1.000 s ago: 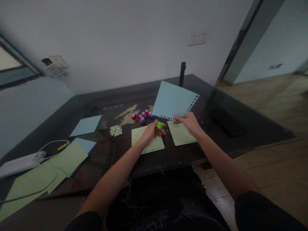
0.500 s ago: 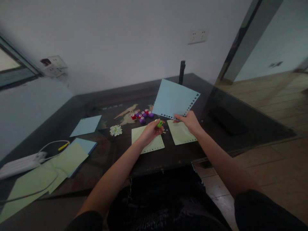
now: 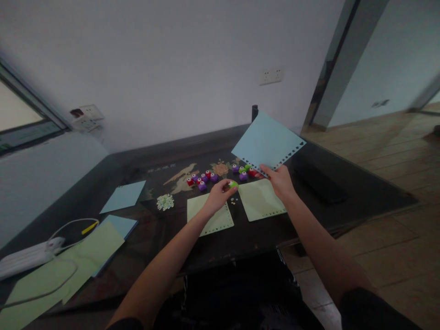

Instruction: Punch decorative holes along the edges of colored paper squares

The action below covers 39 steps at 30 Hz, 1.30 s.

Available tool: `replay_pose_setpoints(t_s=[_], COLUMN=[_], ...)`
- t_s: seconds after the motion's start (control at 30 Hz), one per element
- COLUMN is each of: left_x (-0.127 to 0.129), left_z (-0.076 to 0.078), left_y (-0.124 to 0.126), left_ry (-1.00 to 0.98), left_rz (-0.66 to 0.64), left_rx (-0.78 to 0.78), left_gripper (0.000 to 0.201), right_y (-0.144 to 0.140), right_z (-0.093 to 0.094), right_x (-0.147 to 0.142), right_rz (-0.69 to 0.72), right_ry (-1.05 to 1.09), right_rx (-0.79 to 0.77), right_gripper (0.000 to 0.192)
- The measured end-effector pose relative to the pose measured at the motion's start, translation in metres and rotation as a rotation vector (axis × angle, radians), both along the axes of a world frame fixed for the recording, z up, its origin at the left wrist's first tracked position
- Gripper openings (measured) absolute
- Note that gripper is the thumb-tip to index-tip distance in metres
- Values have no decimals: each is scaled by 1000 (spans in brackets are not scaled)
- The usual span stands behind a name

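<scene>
The right hand [image 3: 282,183] is pinching a square, hole-edged blue paper [image 3: 268,140] farther right, uncovering red-purple-green plastic punches [image 3: 243,176], while the left hand [image 3: 218,196] is gripping a lime-green plastic punch [image 3: 234,184] apart from the paper.

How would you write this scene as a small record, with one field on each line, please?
Left hand: holds a small, rounded, bright-green plastic punch
Right hand: holds up a light-blue, four-sided paper sheet, small holes along two edges
Flat on table: two pale-green, four-sided paper sheets, side by side
Beyond these sheets: two groups of small plastic punches, including red and purple ones
Heap of tiny pale paper cut-outs: left of both sheets
Table: dark, glossy
</scene>
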<state>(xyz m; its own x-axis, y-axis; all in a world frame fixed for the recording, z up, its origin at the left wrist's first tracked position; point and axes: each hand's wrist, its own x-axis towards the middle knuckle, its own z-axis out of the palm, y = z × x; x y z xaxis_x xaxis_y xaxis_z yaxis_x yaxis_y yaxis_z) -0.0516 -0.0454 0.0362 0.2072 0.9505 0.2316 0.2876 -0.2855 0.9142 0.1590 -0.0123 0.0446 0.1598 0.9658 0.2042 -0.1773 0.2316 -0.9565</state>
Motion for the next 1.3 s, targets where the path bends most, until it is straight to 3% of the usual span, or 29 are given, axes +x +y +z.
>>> replay_pose_setpoints(t_s=[0.27,0.43,0.57,0.87,1.13,1.3], left_x=[18,25,26,23,19,34], left_z=[-13,-24,-30,-34,-26,-16], left_y=[72,91,93,95,73,56], left_ry=[291,570,664,634,601,583], left_rz=[150,196,195,165,208,29], left_rx=[161,158,162,200,178,203], left_gripper=[15,18,22,26,24,27], right_y=[-7,-6,-6,-9,-12,-11], right_z=[7,6,6,10,12,10], right_x=[-3,-2,-2,-2,-4,-5], right_rz=[55,41,38,25,23,41], right_ry=[64,81,82,106,76,37], right_rx=[-29,-11,1,-29,-43,-37], right_gripper=[31,34,34,33,30,28])
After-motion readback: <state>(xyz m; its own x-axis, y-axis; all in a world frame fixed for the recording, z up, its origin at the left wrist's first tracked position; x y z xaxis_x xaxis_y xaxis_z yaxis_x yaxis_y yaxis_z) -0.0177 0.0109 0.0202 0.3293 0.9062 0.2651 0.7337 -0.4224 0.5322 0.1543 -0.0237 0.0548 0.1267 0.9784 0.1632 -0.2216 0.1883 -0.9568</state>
